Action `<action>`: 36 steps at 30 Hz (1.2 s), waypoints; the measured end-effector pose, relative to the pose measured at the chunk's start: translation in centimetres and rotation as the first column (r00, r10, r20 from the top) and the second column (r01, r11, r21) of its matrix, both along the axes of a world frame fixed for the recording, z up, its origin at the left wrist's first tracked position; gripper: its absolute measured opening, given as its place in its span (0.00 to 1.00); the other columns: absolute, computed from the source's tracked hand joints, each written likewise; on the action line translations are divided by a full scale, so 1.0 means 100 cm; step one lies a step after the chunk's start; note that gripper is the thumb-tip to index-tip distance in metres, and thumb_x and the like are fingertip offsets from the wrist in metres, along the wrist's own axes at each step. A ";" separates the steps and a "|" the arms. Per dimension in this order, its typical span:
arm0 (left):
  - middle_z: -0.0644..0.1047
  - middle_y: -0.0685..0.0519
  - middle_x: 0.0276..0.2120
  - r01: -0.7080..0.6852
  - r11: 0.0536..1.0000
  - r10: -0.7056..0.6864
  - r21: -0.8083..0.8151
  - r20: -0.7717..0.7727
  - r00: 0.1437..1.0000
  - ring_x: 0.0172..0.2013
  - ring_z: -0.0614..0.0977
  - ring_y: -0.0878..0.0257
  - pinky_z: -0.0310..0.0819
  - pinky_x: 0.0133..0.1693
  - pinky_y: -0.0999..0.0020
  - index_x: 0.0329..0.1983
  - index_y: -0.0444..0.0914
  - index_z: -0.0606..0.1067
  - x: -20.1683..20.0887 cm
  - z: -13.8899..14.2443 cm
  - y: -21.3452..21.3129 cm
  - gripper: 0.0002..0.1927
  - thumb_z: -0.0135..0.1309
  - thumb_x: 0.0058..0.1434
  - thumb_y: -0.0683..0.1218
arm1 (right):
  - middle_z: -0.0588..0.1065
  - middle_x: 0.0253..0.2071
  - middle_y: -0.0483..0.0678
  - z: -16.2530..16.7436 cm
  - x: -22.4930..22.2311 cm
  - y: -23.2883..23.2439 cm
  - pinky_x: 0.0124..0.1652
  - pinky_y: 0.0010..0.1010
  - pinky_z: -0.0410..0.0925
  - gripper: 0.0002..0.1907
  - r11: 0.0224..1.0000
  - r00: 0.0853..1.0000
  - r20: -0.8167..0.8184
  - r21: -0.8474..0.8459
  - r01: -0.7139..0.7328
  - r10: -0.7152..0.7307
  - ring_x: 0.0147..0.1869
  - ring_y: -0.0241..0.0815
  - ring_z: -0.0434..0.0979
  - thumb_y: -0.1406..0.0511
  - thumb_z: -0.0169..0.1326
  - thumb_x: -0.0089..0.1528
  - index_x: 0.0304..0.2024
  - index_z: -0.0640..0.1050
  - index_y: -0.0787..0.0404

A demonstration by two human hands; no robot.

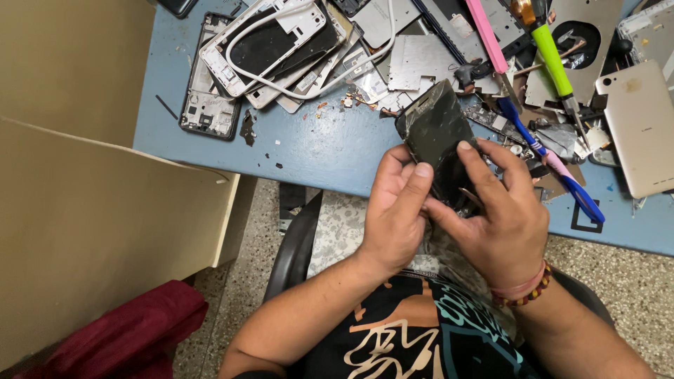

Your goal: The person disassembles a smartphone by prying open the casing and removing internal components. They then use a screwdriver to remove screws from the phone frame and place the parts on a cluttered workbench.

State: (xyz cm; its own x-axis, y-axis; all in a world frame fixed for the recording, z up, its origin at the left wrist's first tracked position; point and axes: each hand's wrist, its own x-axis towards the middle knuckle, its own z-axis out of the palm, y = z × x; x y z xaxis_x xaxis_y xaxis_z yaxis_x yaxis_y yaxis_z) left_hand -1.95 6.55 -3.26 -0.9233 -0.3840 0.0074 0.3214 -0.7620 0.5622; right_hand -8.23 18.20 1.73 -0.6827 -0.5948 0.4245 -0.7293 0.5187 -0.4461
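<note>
Both my hands hold a black phone screen panel (437, 133) with a cracked, shiny face, raised over the near edge of the blue table (323, 151). My left hand (397, 210) grips its left side, thumb pressed on the lower edge. My right hand (502, 214) grips the right side, with the index finger laid on the glass. The panel's lower end is hidden between my fingers. A bead bracelet and a pink band sit on my right wrist.
The table holds several phone frames and back covers (267, 45), a white cable (309, 77), metal plates (418, 63), a green-handled screwdriver (551, 60), a pink tool (488, 38), blue-handled pliers (554, 168) and a gold phone back (642, 126). Beige cabinet (84, 210) at left; red cloth (126, 333) on floor.
</note>
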 end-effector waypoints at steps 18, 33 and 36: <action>0.76 0.61 0.44 0.025 0.972 0.011 -0.235 0.152 0.988 0.33 0.66 0.81 0.58 0.33 0.84 0.70 0.34 0.66 0.006 0.019 -0.012 0.18 0.40 0.81 0.44 | 0.75 0.38 0.42 -0.014 -0.011 0.027 0.39 0.17 0.65 0.17 0.871 0.664 0.744 -0.374 0.317 0.078 0.39 0.27 0.71 0.72 0.61 0.65 0.57 0.78 0.65; 0.76 0.48 0.59 0.134 0.938 -0.097 -0.319 0.128 0.987 0.59 0.77 0.66 0.70 0.63 0.70 0.72 0.29 0.62 0.016 0.016 -0.009 0.23 0.46 0.75 0.35 | 0.80 0.42 0.45 -0.027 -0.019 0.046 0.41 0.17 0.70 0.12 0.807 0.381 0.870 -0.455 0.376 0.313 0.42 0.29 0.78 0.74 0.57 0.65 0.51 0.78 0.71; 0.76 0.48 0.59 0.160 0.938 -0.124 -0.307 0.135 0.983 0.60 0.77 0.66 0.70 0.63 0.70 0.72 0.28 0.63 0.022 0.021 -0.014 0.22 0.46 0.75 0.35 | 0.79 0.42 0.45 -0.029 -0.017 0.044 0.40 0.17 0.69 0.12 0.823 0.385 0.868 -0.450 0.347 0.313 0.41 0.28 0.77 0.74 0.58 0.65 0.52 0.78 0.71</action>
